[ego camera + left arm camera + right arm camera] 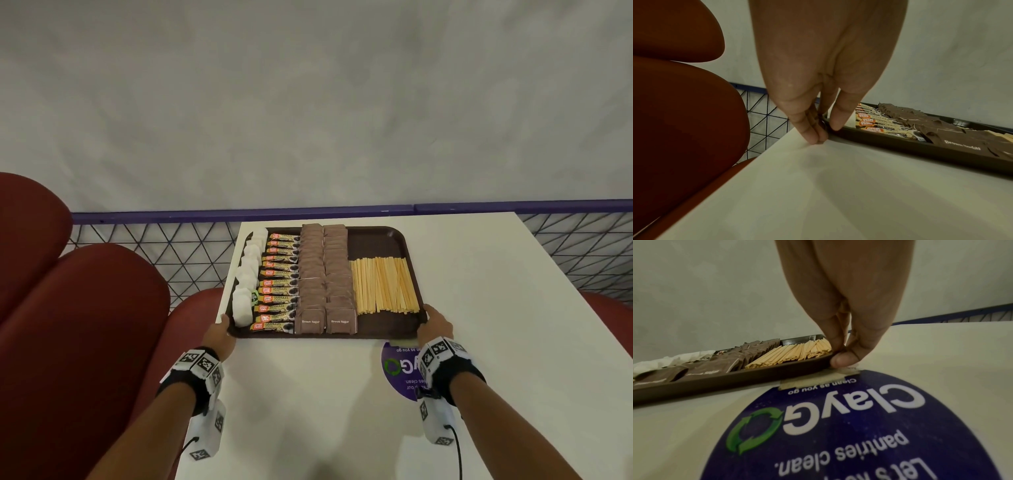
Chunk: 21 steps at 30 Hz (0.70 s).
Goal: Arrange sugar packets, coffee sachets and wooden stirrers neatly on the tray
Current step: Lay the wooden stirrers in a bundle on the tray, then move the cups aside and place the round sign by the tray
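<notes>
A dark brown tray (387, 325) lies on the white table. It carries a column of white sugar packets (247, 281), a column of coffee sachets (278, 284), two columns of brown sugar packets (325, 274) and a row of wooden stirrers (385, 284). My left hand (224, 329) pinches the tray's near left corner (835, 134), thumb on the rim, fingers at the edge. My right hand (435, 323) pinches the near right corner (818, 365), thumb under the edge, fingers on top beside the stirrers (789, 355).
A round purple sticker (838, 426) is taped to the table just in front of the tray's right corner. Dark red padded seats (85, 308) stand left of the table. A wire mesh rail (164, 253) with a purple top bar runs behind it.
</notes>
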Each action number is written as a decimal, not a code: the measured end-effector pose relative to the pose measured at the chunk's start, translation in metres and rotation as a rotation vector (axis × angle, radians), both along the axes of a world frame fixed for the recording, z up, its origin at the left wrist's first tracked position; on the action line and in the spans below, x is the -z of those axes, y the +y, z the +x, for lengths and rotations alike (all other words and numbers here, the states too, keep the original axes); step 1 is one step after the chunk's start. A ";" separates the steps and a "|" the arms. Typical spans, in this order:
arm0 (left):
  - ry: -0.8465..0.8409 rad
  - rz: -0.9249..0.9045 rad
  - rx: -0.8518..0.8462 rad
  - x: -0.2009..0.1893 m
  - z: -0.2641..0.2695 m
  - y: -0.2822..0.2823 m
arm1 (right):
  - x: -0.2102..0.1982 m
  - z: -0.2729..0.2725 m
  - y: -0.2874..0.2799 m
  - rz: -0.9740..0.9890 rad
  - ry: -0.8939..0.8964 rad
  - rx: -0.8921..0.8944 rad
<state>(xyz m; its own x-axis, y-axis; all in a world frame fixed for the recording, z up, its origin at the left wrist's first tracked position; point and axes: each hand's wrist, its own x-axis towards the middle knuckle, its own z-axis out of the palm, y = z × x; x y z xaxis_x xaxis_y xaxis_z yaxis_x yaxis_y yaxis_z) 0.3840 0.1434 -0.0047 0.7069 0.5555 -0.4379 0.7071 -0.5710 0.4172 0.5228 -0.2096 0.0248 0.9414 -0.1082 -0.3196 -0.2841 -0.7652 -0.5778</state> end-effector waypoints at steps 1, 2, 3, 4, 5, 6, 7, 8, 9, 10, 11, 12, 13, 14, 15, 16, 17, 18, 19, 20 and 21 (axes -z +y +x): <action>-0.002 -0.005 0.004 0.001 -0.001 0.001 | 0.000 0.000 0.000 -0.001 0.003 0.003; -0.008 -0.014 0.009 0.002 -0.001 0.002 | 0.000 0.000 0.000 -0.001 0.009 0.006; -0.019 -0.025 0.012 0.003 -0.001 0.004 | 0.000 -0.001 0.001 0.000 0.011 0.009; -0.028 -0.034 0.015 0.004 -0.002 0.005 | 0.000 -0.001 0.001 0.000 0.012 0.013; -0.033 -0.040 0.018 0.003 -0.002 0.005 | 0.000 -0.001 0.000 -0.001 0.013 0.008; -0.036 -0.046 0.023 0.003 -0.003 0.006 | 0.000 0.000 -0.001 0.001 0.017 -0.003; -0.035 -0.052 0.024 0.002 -0.004 0.007 | 0.000 0.000 -0.002 0.009 0.023 -0.022; -0.038 -0.059 0.023 0.002 -0.004 0.008 | 0.000 0.001 -0.004 0.022 0.035 -0.037; -0.052 -0.065 0.011 0.000 -0.004 0.010 | -0.001 0.001 -0.006 0.029 0.054 -0.043; -0.072 -0.053 -0.002 -0.003 -0.005 0.011 | -0.002 -0.001 -0.009 0.036 0.070 -0.042; -0.085 -0.006 -0.014 -0.008 -0.005 0.012 | -0.005 -0.003 -0.014 0.047 0.078 -0.038; -0.091 0.081 -0.024 -0.012 -0.006 0.012 | -0.006 -0.005 -0.020 0.050 0.071 -0.051; -0.090 0.191 -0.035 -0.019 -0.008 0.016 | -0.009 -0.006 -0.022 0.034 0.062 -0.090; -0.110 0.286 -0.032 -0.026 -0.009 0.014 | -0.013 -0.010 -0.031 -0.005 0.054 -0.132; -0.157 0.345 -0.027 -0.035 -0.009 0.008 | -0.018 -0.014 -0.041 -0.058 0.046 -0.175; -0.219 0.364 -0.013 -0.042 -0.008 0.001 | -0.022 -0.019 -0.054 -0.122 0.044 -0.218; -0.275 0.378 0.023 -0.047 -0.007 -0.011 | -0.027 -0.025 -0.067 -0.195 0.051 -0.263; -0.327 0.388 0.084 -0.052 -0.003 -0.024 | -0.031 -0.029 -0.083 -0.272 0.055 -0.311; -0.368 0.399 0.155 -0.056 0.002 -0.041 | -0.036 -0.032 -0.099 -0.355 0.064 -0.355; -0.408 0.400 0.224 -0.058 0.009 -0.058 | -0.040 -0.035 -0.117 -0.429 0.068 -0.392; -0.439 0.391 0.292 -0.060 0.017 -0.079 | -0.046 -0.037 -0.135 -0.487 0.074 -0.415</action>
